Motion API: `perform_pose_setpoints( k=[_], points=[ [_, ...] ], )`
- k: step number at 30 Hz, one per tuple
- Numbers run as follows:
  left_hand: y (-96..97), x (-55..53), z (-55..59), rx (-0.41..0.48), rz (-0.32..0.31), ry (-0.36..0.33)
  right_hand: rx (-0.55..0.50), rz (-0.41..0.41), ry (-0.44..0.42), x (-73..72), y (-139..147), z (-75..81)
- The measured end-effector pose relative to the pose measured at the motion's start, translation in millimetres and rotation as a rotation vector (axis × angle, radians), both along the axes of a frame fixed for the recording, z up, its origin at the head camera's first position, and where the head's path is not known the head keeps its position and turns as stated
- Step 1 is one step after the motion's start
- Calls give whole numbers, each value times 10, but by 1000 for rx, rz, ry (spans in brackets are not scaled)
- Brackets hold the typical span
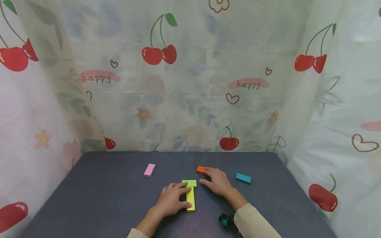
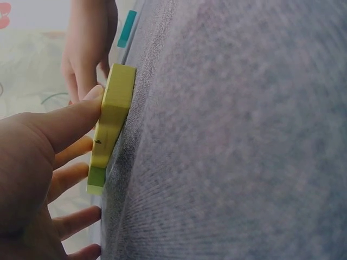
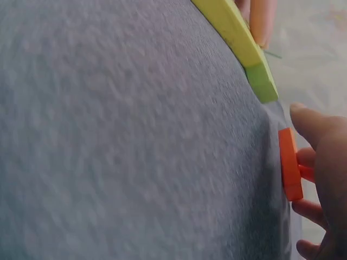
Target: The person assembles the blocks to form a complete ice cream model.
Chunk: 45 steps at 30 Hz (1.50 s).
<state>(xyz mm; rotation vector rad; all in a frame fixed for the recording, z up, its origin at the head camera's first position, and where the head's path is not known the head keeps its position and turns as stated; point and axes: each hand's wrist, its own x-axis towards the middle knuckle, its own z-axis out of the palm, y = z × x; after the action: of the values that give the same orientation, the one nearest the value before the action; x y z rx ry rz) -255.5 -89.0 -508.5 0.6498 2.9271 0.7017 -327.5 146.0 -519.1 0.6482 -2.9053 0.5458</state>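
Observation:
In the head view a yellow block (image 1: 190, 200) lies lengthwise on the dark table, its far end against a light green block (image 1: 189, 183) set crosswise, like a T. My left hand (image 1: 172, 200) rests on them: thumb on the yellow block's near end, index finger near its far end, another finger at the green block. In the left wrist view the thumb lies on top of the yellow block (image 2: 116, 100). My right hand (image 1: 218, 181) reaches over an orange block (image 1: 200, 169), fingertips touching it. The right wrist view shows the thumb apart from the orange block (image 3: 290, 162).
A pink block (image 1: 149, 170) lies at the back left of the table (image 1: 104, 198), and a blue block (image 1: 243, 178) right of my right hand. Near my right sleeve is a small black and teal object (image 1: 225, 219). Patterned curtains (image 1: 190, 109) surround the table's back and sides.

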Motion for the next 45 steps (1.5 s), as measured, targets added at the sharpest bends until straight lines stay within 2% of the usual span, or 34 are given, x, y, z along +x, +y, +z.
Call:
perform_pose_setpoints(
  k=[11, 45],
  points=[
    [-12, -1, 6, 7, -4, 1, 29, 54, 14, 63, -169, 14],
    [-9, 7, 12, 19, -13, -9, -21, 224, 3, 93, -347, 34]
  ],
)
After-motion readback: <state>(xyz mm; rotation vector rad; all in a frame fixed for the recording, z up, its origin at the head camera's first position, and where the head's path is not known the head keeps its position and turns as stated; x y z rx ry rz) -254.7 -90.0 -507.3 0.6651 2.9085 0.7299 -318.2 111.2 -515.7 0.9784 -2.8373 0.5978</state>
